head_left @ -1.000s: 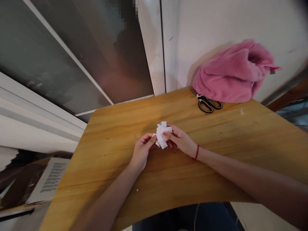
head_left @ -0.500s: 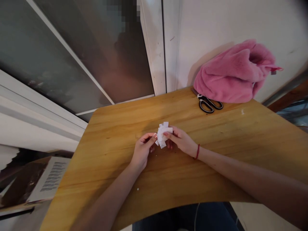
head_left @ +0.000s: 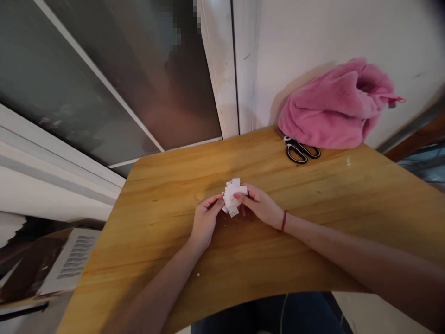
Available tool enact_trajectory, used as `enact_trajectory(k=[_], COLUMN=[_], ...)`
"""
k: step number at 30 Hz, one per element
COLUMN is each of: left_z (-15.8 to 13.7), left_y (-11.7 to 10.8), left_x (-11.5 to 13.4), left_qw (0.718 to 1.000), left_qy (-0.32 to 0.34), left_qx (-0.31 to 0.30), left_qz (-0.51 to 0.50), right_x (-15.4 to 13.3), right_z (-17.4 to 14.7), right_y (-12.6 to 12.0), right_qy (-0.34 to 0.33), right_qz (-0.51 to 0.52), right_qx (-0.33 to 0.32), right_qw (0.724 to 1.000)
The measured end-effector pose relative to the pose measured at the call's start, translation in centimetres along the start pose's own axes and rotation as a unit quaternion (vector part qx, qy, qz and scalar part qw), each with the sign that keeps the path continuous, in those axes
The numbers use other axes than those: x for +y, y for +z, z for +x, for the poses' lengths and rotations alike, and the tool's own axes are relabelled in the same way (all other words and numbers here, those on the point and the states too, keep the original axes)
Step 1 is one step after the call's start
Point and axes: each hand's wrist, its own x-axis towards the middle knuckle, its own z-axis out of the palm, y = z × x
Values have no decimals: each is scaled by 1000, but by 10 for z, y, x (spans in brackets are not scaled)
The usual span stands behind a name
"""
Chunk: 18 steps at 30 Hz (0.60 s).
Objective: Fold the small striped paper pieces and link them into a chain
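Small white paper pieces (head_left: 231, 197) overlap in an uneven stack above the wooden table (head_left: 167, 185), with faint markings on a few. My right hand (head_left: 259, 203), with a red string on its wrist, pinches the stack, thumb on top and fingers beneath. At the stack's left edge, my left hand (head_left: 206, 218) closes thumb and index finger on the edge of the papers. Its other fingers are partly hidden underneath.
Black-handled scissors (head_left: 301, 150) lie at the table's back, blades under a pink plush cloth bundle (head_left: 330, 109) against the wall. A tiny white scrap (head_left: 198, 274) sits near the front. An open cardboard box (head_left: 74, 257) stands beside the table's left side.
The view has shifted slightly. My left finger and thumb have moved a little at the stack's left edge; my right hand still holds the papers.
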Motion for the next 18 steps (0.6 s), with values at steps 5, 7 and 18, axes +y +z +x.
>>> enact_trajectory(k=[5, 7, 18], left_z=[-1, -1, -3], left_y=[-2, -2, -2], left_x=[1, 1, 4], left_qw=[999, 999, 984], left_qy=[6, 13, 96], left_qx=[-33, -38, -90], left_qz=[7, 22, 122], right_x=[0, 0, -6], right_z=[2, 3, 2], right_y=[1, 1, -3], right_qy=[-6, -7, -9], right_qz=[28, 43, 16], right_qx=[6, 4, 67], right_qw=[1000, 999, 998])
